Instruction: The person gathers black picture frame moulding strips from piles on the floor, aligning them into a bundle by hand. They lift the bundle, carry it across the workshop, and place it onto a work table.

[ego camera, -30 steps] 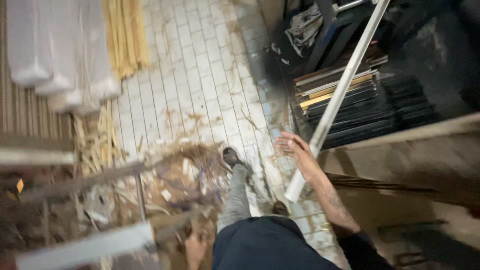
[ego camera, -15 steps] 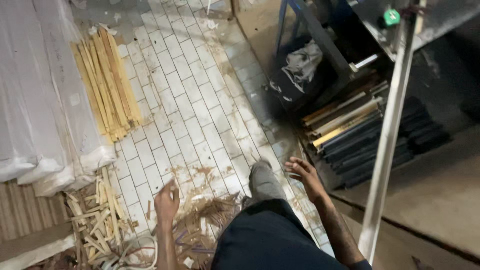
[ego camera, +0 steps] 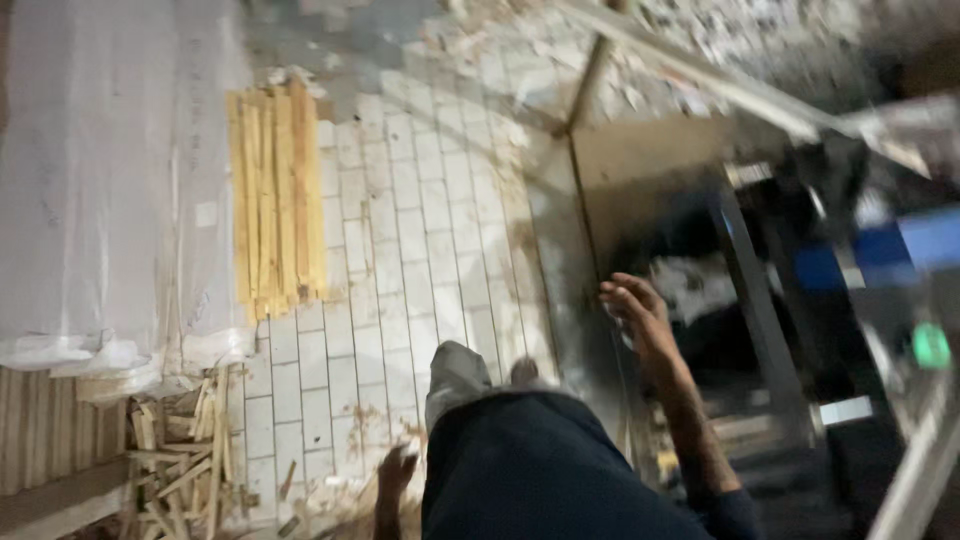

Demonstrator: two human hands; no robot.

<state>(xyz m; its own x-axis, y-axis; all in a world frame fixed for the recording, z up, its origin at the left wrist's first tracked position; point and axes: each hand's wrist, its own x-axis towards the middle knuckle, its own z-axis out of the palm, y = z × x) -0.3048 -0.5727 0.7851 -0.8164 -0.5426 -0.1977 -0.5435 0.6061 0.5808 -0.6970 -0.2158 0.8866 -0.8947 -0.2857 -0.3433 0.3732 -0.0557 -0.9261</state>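
My right hand (ego camera: 638,312) hangs out to the right with fingers loosely apart and nothing in it, just in front of a dark metal rack (ego camera: 752,290). Low beside my dark trouser leg (ego camera: 540,470), my left hand (ego camera: 394,474) is partly cut off by the frame edge and looks empty. A grey shoe (ego camera: 455,372) is stepping onto the white tiled floor (ego camera: 400,250). The picture is blurred by motion.
A bundle of yellow wooden strips (ego camera: 275,200) lies on the tiles beside long plastic-wrapped white bundles (ego camera: 100,200). Loose wood scraps (ego camera: 180,455) litter the lower left. A pale pipe (ego camera: 915,475) leans at the lower right, near a small green object (ego camera: 930,345).
My right hand let go of the pale pipe it gripped a second ago and now swings free. The view has moved forward along the tiles and swung towards the rack.
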